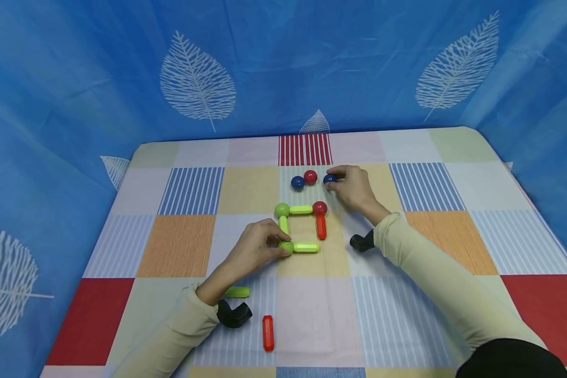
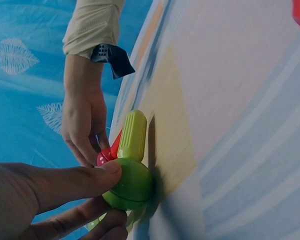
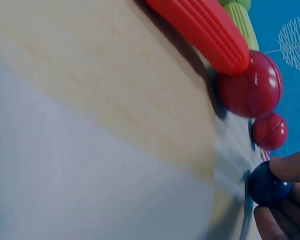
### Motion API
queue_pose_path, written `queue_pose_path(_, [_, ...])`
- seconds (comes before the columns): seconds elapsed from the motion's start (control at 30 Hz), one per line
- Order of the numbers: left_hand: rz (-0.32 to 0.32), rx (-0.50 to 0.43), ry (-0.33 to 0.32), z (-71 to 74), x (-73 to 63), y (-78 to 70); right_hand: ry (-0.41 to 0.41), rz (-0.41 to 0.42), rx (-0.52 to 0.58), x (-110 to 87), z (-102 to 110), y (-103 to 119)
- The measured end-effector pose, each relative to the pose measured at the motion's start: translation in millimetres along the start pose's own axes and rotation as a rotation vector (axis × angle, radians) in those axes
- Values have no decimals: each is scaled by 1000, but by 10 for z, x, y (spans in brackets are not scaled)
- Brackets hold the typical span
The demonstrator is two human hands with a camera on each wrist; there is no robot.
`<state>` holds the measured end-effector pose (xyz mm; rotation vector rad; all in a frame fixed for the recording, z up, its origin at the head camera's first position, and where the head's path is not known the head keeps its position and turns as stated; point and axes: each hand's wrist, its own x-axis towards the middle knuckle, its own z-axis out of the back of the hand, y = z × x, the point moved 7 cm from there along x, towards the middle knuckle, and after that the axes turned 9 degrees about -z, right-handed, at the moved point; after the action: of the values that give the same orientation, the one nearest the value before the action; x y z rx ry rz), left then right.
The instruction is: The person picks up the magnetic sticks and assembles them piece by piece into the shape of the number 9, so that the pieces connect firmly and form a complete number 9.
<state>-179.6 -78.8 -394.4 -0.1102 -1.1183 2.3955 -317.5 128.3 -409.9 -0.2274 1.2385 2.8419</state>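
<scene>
My left hand (image 1: 257,242) pinches a green ball (image 2: 135,185) at the near left corner of a partly joined square. From that ball a yellow-green rod (image 1: 306,248) points right, and another rod (image 1: 283,224) runs back to a second green ball (image 1: 282,210). A further yellow-green rod (image 1: 301,209) links that one to a red ball (image 1: 319,208), from which a red rod (image 1: 321,228) points toward the near side. Beyond the square, my right hand (image 1: 354,188) grips a blue ball (image 3: 268,184) between thumb and fingers.
Left of the right hand lie a loose red ball (image 1: 310,177) and another blue ball (image 1: 297,182). Nearer the front are a loose red rod (image 1: 268,333) and a green rod (image 1: 238,292), partly behind the left wrist. A patchwork cloth (image 1: 312,304) covers the table.
</scene>
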Motion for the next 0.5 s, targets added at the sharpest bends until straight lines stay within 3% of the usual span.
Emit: queue_pose_path(0.5, [-5, -14, 6, 8, -9, 20, -54, -19, 15, -199, 338, -351])
